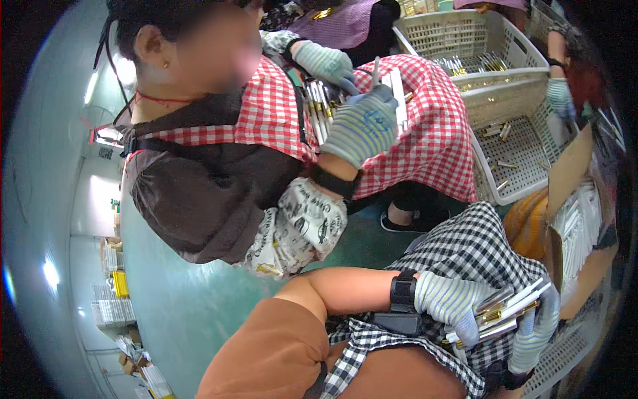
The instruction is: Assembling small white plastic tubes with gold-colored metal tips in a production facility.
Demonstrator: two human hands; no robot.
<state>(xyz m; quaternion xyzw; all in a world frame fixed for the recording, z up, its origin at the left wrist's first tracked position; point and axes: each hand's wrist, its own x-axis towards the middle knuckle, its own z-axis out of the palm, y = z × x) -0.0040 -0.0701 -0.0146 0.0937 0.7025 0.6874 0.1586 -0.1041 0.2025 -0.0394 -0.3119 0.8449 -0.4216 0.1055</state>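
Observation:
Low on the right, above my black-and-white checked apron [455,246], my gloved left hand [448,302] is closed round a bundle of slim white tubes [515,311] with gold bands and some clear ends. The tubes point up and to the right. My gloved right hand [539,329] grips the same bundle from its right side, its fingers partly hidden behind the tubes. Both gloves are pale with striped patterns. A dark band [403,290] circles my left wrist.
Right of me stands an open cardboard box [565,169] holding white tubes [579,223]. White plastic crates [508,199] with loose tubes lie beyond. Close on the left, a co-worker in a red checked apron [425,146] holds similar tubes; more people work behind.

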